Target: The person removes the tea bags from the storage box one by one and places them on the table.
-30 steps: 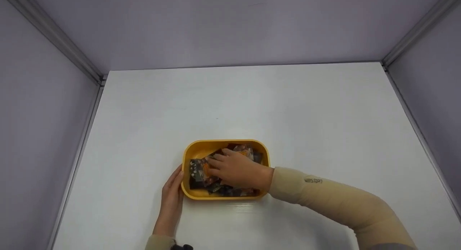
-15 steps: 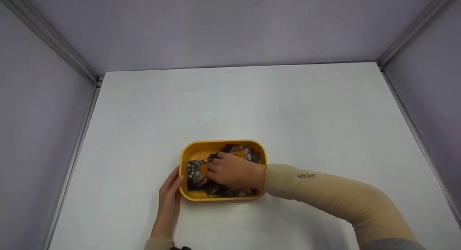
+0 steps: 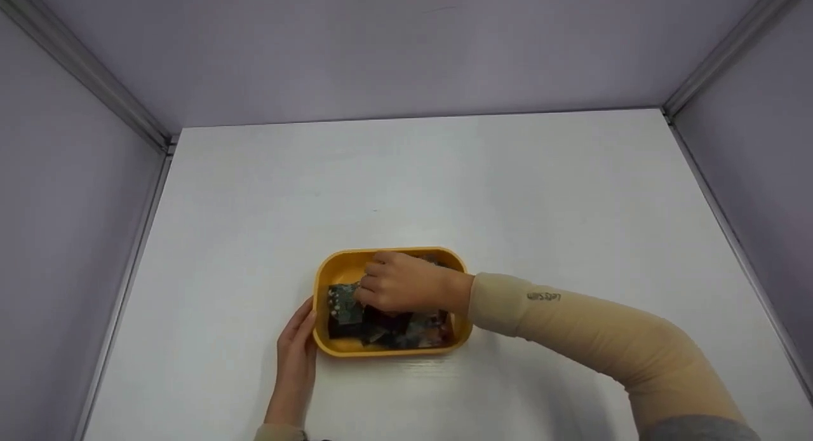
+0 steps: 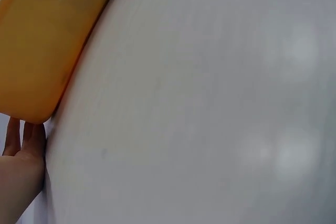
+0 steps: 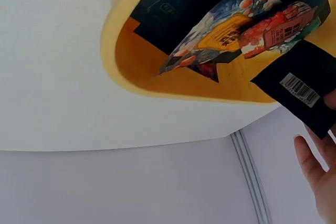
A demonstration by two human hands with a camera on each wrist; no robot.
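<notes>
A yellow plastic bin holds several flat packets. My left hand lies against its left end, fingers along the outer wall; the left wrist view shows these fingers touching the bin. My right hand is over the bin. In the right wrist view it pinches a dark sachet with a white barcode label by one edge. Below lie a patterned sachet with an orange label, a red sachet and a dark green sachet. In the head view, my right hand hides the held sachet.
The bin stands on a white table, near its front. Grey-mauve panels close off the back and both sides, with metal posts at the corners.
My right hand has risen slightly towards the bin's far side and now holds a sachet. Where an orange-marked sachet lay at the left, a dark green one shows. My left hand stays at the bin.
</notes>
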